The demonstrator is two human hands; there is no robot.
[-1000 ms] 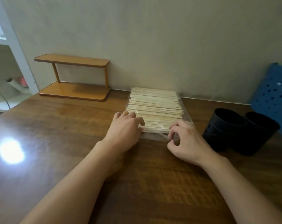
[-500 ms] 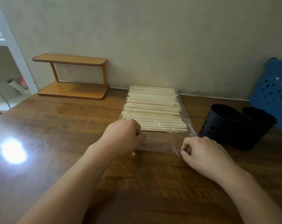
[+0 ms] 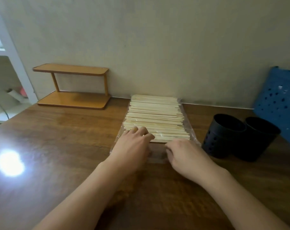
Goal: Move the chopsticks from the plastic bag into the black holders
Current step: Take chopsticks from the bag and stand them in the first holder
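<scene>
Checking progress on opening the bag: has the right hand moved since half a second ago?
Yes. The right hand has shifted left along the clear plastic bag's near edge, away from the two black perforated holders and closer to the left hand.

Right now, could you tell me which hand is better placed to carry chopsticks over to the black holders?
The right hand: it is at the plastic bag's near edge, beside the black holders. The left hand rests farther away.

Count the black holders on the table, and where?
2. Both stand right of the plastic bag, touching side by side: the left holder nearer the bag, the right holder toward the blue basket. None seems hidden.
</scene>
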